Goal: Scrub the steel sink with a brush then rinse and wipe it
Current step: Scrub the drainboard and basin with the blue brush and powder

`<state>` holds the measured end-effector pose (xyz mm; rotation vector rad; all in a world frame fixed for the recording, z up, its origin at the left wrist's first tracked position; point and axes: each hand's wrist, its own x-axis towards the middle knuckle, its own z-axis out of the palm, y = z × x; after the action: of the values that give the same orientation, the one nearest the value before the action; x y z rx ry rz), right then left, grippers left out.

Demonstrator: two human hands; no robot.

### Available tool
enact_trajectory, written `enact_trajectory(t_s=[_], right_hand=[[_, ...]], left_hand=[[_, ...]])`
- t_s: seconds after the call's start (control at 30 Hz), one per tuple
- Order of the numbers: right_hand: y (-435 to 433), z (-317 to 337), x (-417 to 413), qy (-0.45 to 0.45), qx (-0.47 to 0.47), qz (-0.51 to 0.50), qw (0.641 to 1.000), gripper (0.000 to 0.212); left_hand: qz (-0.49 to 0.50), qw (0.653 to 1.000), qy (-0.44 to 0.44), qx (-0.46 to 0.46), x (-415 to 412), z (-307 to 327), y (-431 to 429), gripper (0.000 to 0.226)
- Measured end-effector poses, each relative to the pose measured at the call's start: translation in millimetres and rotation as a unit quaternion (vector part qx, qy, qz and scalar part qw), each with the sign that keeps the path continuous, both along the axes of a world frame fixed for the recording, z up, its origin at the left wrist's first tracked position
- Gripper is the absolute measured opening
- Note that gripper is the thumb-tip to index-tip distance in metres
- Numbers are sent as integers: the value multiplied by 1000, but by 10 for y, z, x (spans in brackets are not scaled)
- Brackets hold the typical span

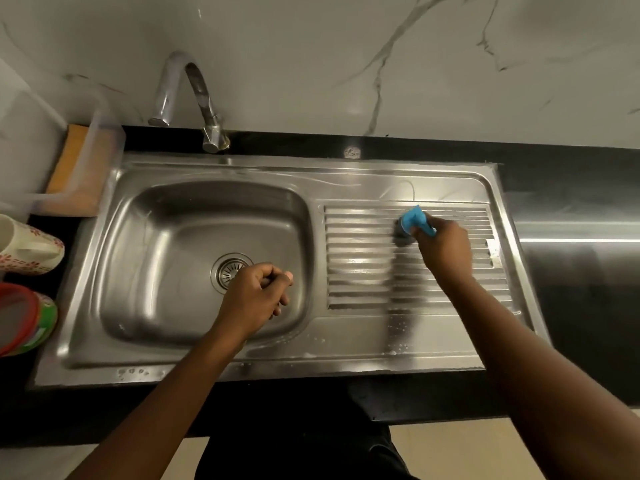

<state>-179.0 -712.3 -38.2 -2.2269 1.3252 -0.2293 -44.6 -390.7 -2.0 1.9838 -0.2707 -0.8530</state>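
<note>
Bare forearms reach in from the near edge of the countertop (pixel 571 209), one to each half of the steel sink (pixel 242 362). Right hand (pixel 446 247) is clamped round a blue-handled brush (pixel 414 220), whose dark bristles press on the ridged drainboard (pixel 360 258) near its far right corner. Left hand (pixel 258 292) hovers over the basin, just right of the drain (pixel 227 270), fingers curled into a fist with nothing seen in it.

Likely risks from here:
- The ridges could catch the bristles and throw the brush sideways, over the sink's right edge onto the black counter, if the stroke runs across them with much force
- Foam and droplets (pixel 398 348) sit on the near rim; a hard stroke toward the body would probably flick dirty water over that edge onto the floor (pixel 450 452)
- The basin looks unscrubbed, so it may get skipped if rinsing starts too soon
- With the left hand braced on nothing, a slip on wet steel would go unchecked

Beyond the sink: a chrome tap (pixel 194 98) stands at the far edge, its spout over the counter's left part and no water seen running. A clear plastic tub (pixel 104 150) holding something orange sits at the far left corner, with a patterned mug (pixel 27 251) and a stack of red and green rims (pixel 24 317) along the left edge. White veined marble wall (pixel 311 46) behind, under dim warm light
</note>
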Motion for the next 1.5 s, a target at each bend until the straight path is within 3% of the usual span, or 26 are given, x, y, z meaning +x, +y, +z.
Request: enact_trajectory(t_s=[0.1,0.2,0.37,0.57,0.7,0.87,1.03,1.33,1.43,1.5], right_hand=[[141,-59,296,-41,36,-26,998,36],[631,-134,676,-73,79,37,994,34],[924,-114,777,-40,62,113,991,45],[-161,18,-48,-23,27,-55,998,35],[-250,-44,50,-43,46,-123,990,30],[639,-131,830,-109,121,4,987,18],[977,-62,1060,-93,122,90,984,40],[-481,22,-66,-44,45,-108,992,33],[-485,9,39,-51,51,-147,986,32],[-194,-32,294,-75,69,-119,988,27]], left_hand=[[-7,1000,-1,0,-23,-16,-44,24],[-10,1000,11,-4,-50,-35,-110,24],[-21,1000,16,-7,-73,-43,-226,24],[-29,999,16,-6,-53,-64,-238,25],[-22,1000,19,-10,-36,-79,-240,24],[-18,1000,13,-12,-34,-68,-276,25],[-20,1000,8,-6,-56,-61,-331,24],[-35,999,10,-8,-95,-108,-374,25],[-32,999,10,-10,-91,-114,-372,25],[-34,999,8,-8,-99,-104,-366,26]])
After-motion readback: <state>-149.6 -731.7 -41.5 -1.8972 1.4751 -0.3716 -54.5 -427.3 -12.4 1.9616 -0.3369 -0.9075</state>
